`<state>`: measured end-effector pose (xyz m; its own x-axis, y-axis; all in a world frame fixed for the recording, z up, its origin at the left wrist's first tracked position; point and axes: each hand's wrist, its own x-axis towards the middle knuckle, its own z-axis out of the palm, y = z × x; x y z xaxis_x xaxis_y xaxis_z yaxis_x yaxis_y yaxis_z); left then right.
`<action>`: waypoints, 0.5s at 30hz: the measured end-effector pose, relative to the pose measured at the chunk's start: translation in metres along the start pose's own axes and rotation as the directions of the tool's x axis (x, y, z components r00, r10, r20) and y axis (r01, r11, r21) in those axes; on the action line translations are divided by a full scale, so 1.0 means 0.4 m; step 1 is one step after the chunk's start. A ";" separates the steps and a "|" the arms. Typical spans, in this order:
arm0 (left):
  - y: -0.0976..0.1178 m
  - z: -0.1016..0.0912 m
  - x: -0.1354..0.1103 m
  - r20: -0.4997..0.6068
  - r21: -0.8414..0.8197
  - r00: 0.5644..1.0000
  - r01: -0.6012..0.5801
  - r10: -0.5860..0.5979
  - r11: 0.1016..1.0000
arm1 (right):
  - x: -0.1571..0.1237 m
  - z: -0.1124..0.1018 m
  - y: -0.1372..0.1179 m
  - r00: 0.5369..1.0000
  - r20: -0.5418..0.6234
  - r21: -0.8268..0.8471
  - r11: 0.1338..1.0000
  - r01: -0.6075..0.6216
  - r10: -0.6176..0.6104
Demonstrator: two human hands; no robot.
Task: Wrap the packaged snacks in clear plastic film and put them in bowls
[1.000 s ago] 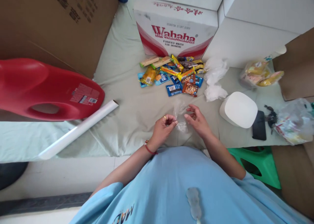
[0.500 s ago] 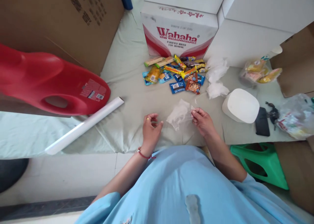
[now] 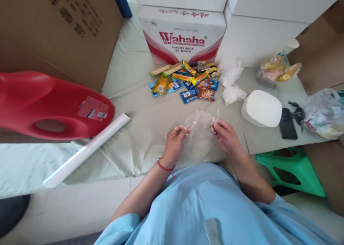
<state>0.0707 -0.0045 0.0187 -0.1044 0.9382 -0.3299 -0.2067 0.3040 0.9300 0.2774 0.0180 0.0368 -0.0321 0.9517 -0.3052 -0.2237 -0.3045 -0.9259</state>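
A clear plastic bag [image 3: 200, 128] is stretched between my two hands, just above the cloth near the table's front edge. My left hand [image 3: 176, 137] pinches its left side between thumb and fingers. The opposite side is gripped by my right hand [image 3: 224, 134], also with fingers closed. Beyond the bag lies a pile of wrapped snacks [image 3: 188, 78] in yellow, blue and brown packets. Crumpled white plastic bags [image 3: 232, 94] rest to the right of the pile.
Behind the snacks stands a Wahaha carton [image 3: 185, 37]. On the left are a red jug [image 3: 61, 105] and a white roll [image 3: 88, 150]. To the right sit a white container [image 3: 262, 109], a black phone [image 3: 288, 125], keys [image 3: 297, 112] and a bag of items [image 3: 325, 114]. A green stool [image 3: 292, 169] stands below.
My left hand has moved right and taken hold of the bag's left side. The bag is now spread wider between both hands. The camera view has shifted slightly.
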 end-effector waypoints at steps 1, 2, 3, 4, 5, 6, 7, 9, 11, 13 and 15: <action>0.005 -0.013 0.005 -0.010 -0.101 0.999 0.035 -0.036 0.994 | 0.007 -0.020 -0.002 0.999 -0.041 -0.017 1.000 0.017 -0.017; 0.011 -0.028 0.010 -0.009 -0.187 0.998 0.064 -0.067 0.980 | 0.013 -0.040 -0.005 0.997 -0.077 -0.027 0.999 0.025 -0.027; 0.018 -0.044 0.015 -0.001 -0.255 0.996 0.087 -0.090 0.963 | 0.020 -0.058 -0.008 0.994 -0.106 -0.033 0.999 0.026 -0.029; 0.026 -0.061 0.021 0.012 -0.306 0.994 0.105 -0.107 0.946 | 0.025 -0.075 -0.012 0.991 -0.128 -0.035 0.999 0.023 -0.027; 0.034 -0.077 0.026 0.021 -0.345 0.993 0.119 -0.120 0.931 | 0.029 -0.089 -0.016 0.989 -0.145 -0.034 0.999 0.020 -0.025; 0.041 -0.093 0.031 0.027 -0.376 0.991 0.134 -0.134 0.917 | 0.032 -0.101 -0.021 0.987 -0.159 -0.034 0.999 0.019 -0.024; 0.046 -0.109 0.035 0.031 -0.402 0.988 0.153 -0.153 0.903 | 0.034 -0.111 -0.025 0.986 -0.168 -0.037 0.999 0.016 -0.022; 0.053 -0.135 0.044 0.037 -0.435 0.977 0.207 -0.212 0.876 | 0.036 -0.125 -0.030 0.985 -0.172 -0.057 0.998 -0.002 -0.008; 0.053 -0.153 0.050 0.034 -0.429 0.957 0.274 -0.288 0.861 | 0.040 -0.136 -0.028 0.987 -0.158 -0.090 0.995 -0.034 0.020; 0.049 -0.159 0.051 0.008 -0.399 0.940 0.316 -0.341 0.861 | 0.044 -0.145 -0.019 0.991 -0.133 -0.158 0.987 -0.043 0.022; 0.044 -0.153 0.047 -0.049 -0.361 0.937 0.307 -0.347 0.881 | 0.046 -0.152 -0.010 0.988 -0.142 -0.286 0.958 0.022 -0.065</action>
<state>0.0055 0.0084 0.0189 -0.0740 0.7653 -0.6394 -0.5650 0.4961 0.6593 0.3370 0.0343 0.0213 0.1209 0.9545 -0.2725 0.0635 -0.2814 -0.9575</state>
